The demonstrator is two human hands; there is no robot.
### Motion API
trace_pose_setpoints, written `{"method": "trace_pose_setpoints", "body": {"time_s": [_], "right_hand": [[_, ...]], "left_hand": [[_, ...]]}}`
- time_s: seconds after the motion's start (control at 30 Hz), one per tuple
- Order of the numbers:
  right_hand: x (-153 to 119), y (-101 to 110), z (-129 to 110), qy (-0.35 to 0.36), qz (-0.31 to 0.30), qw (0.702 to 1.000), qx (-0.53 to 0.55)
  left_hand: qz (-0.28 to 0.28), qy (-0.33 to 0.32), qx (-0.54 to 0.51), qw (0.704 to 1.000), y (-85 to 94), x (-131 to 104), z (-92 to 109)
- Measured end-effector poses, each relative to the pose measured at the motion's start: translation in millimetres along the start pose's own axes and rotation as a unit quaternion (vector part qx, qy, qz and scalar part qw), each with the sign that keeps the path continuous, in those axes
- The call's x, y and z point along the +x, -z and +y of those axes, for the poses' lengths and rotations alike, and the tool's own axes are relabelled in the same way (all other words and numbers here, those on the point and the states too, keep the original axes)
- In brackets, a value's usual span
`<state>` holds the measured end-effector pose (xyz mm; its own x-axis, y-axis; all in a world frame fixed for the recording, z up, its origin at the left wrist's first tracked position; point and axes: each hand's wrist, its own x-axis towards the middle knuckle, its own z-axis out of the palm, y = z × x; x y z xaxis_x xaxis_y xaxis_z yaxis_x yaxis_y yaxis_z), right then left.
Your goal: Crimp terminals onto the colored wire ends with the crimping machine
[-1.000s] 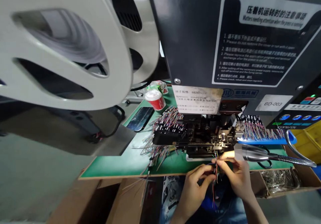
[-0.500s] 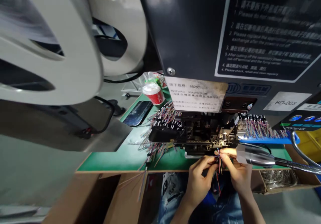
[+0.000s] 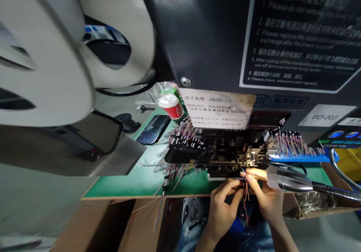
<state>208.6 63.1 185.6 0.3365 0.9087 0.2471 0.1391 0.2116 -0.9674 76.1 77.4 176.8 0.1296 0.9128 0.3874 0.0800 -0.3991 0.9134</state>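
Observation:
Thin coloured wires [image 3: 246, 193] hang between my two hands, right in front of the dark terminal machine [image 3: 222, 158]. My left hand [image 3: 224, 203] pinches them from the left, thumb and fingers closed together. From the other side my right hand [image 3: 265, 197] grips the same wires with thumb and forefinger, close below the machine's lit metal die [image 3: 251, 157]. One yellow wire end points up towards that die. Fingers partly cover the wires where they are held. Past the right fingers reaches a silver lamp head [image 3: 293, 178].
Bundled wires [image 3: 183, 135] lie left of the machine on the green table [image 3: 121, 186], near a phone [image 3: 153, 129] and a red-white cup [image 3: 172, 107]. More bundles fill a blue tray [image 3: 301, 158] at right. Below it stands a cardboard box [image 3: 304, 212]. Large reels [image 3: 118, 56] overhang the upper left.
The view has shifted slightly, so the reels and table sit a little differently. Both hands stay at the die with the wires, almost unmoved.

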Motion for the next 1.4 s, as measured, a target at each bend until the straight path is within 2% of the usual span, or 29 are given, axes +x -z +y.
{"method": "trace_pose_setpoints", "body": {"time_s": [0.17,0.37,0.67,1.07,1.4], "right_hand": [[0.2,0.3,4.0,-0.003,0.009,1.0,-0.008],[3.1,0.6,5.8,-0.003,-0.008,1.0,-0.015],[3.8,-1.7,-2.1,-0.027,-0.02,0.999,0.012],[2.7,-4.5,-0.3,-0.012,0.003,1.0,-0.004],[3.6,-5.0,-2.9,-0.042,-0.002,0.999,0.017]], "left_hand": [[-0.001,-0.011,0.011,1.0,-1.5,0.1,0.3],[-0.001,-0.008,0.005,1.0,-0.4,1.1,2.4],[0.01,-0.008,-0.004,1.0,1.7,-2.3,2.5],[0.025,-0.019,-0.009,0.999,3.2,-4.7,0.4],[0.026,-0.014,-0.013,0.999,3.1,-4.4,-1.9]]}}
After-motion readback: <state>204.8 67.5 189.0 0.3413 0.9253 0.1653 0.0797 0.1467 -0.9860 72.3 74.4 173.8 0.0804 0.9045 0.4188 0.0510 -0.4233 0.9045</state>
